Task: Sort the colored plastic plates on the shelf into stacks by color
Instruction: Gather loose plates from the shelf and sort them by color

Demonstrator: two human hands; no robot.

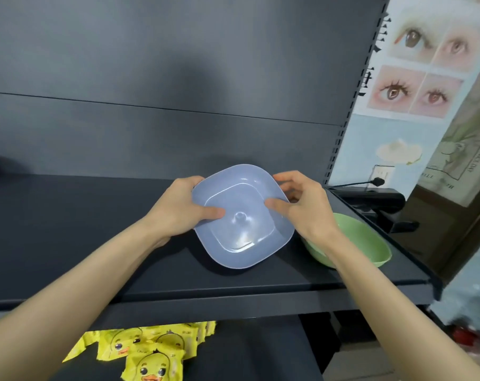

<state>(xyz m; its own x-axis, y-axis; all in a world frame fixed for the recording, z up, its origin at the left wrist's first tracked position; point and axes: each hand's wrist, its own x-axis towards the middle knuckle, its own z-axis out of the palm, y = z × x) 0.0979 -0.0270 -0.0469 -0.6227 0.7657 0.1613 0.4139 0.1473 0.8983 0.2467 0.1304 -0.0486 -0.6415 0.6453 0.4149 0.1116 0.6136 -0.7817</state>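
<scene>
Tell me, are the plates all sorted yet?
Nearly, it seems. A green plate already sits on the shelf at the right. The left hand and right hand hold the blue plate tilted beside it; setting it down is left. No other plates show.

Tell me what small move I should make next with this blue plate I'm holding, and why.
Probably set the blue plate down on the dark shelf right there, left of the green plate. Your left hand and right hand both grip its rim, and the only other plate in view is green, so blue likely needs its own spot.
</scene>
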